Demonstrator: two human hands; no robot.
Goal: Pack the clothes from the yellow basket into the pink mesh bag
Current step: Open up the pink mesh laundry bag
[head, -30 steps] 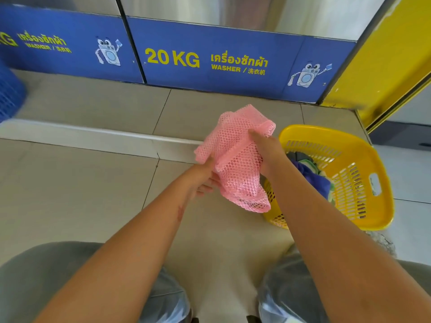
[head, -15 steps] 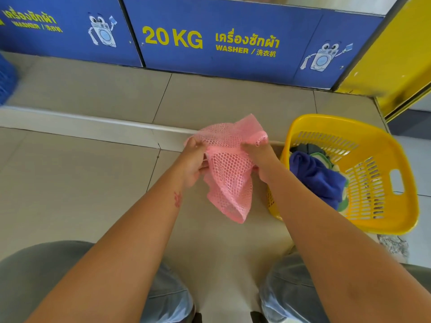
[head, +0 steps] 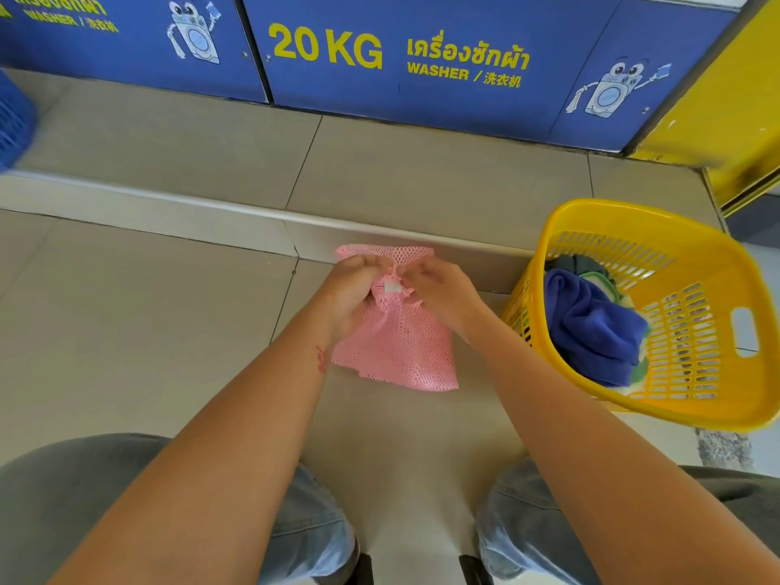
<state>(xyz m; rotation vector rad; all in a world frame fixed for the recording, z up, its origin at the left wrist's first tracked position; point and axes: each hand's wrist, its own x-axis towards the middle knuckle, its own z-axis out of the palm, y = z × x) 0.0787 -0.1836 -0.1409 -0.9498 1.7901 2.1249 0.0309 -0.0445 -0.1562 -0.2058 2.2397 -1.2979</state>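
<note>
- At the far left edge, a blue plastic lattice basket (head: 12, 120) is partly cut off by the frame; it stands on the raised beige tiled step (head: 169, 141) in front of the machines.
- Along the top, blue washer front panels (head: 422, 86) carry yellow lettering reading "20 KG" and "WASHER", with cartoon washing-machine figures.
- Below the step, the beige tiled floor (head: 126, 310) fills the middle of the view; the person's grey-trousered knees (head: 84, 500) frame its lower part.
- Left of centre, the left hand (head: 352, 293) is curled closed on the gathered neck of the pink mesh drawstring bag (head: 401, 352), gripping it from the left side.
- At centre, the pink mesh drawstring bag hangs between the two hands above the floor; its neck is bunched around a small white cord stopper (head: 390, 286), the rim frills out above the hands, and the body drapes flat below them. It looks empty.
- Right of centre, the right hand (head: 443, 293) pinches the bag's neck just beside the stopper, fingers bent inward toward the left hand.
- At the right, the yellow slotted plastic laundry basket (head: 696, 331) stands on the floor, near the right forearm but apart from the bag; it has an oval handle cutout in its right wall.
- Inside the basket lie the clothes: a blue fabric garment (head: 591, 327) on top, with green and white pieces (head: 608, 285) showing around it.
- At the upper right corner, a yellow panel (head: 726, 99) adjoins the washers.
</note>
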